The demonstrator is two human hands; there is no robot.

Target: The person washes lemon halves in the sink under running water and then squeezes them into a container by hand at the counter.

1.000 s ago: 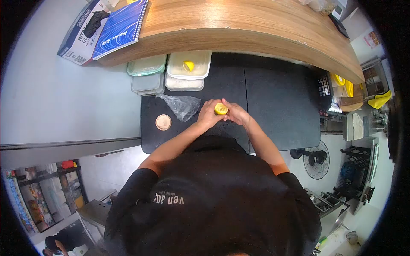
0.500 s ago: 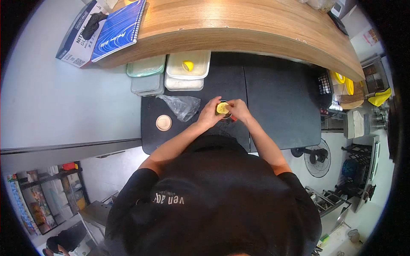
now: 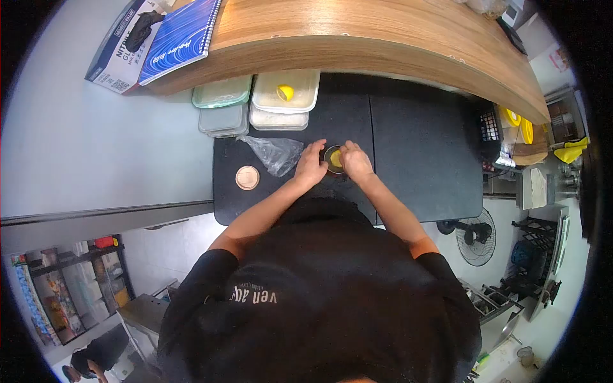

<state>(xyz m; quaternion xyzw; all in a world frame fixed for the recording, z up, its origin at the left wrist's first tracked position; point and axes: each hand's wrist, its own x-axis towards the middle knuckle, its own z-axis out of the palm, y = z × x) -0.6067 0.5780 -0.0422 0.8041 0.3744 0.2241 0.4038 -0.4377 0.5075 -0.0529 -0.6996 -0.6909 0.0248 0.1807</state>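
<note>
My right hand [image 3: 355,159] is closed on a yellow lemon piece [image 3: 336,157], which it holds at the mouth of a small round container [image 3: 333,167] with a shiny rim. The fingers hide part of the lemon. My left hand [image 3: 311,166] is at the container's left side, fingers stretched out and the thumb near the rim; whether it touches the wall I cannot tell. Another cut lemon [image 3: 285,93] rests on a lidded container [image 3: 306,102] farther back. Left of my left hand lie a crumpled clear plastic bag [image 3: 274,155] and a round beige lid [image 3: 247,178].
Stacked lidded boxes [image 3: 222,118] stand at the back left of the black worktop [image 3: 421,153]. A wooden shelf [image 3: 357,48] overhangs the back edge, with a blue notebook [image 3: 182,45] and a glove box [image 3: 121,57]. A fan [image 3: 476,236] is right; another person [image 3: 96,360] is lower left.
The lemon piece, earlier face up between both hands above the container, is now lower and mostly covered by my right hand. My left hand has drawn slightly left, away from the lemon.
</note>
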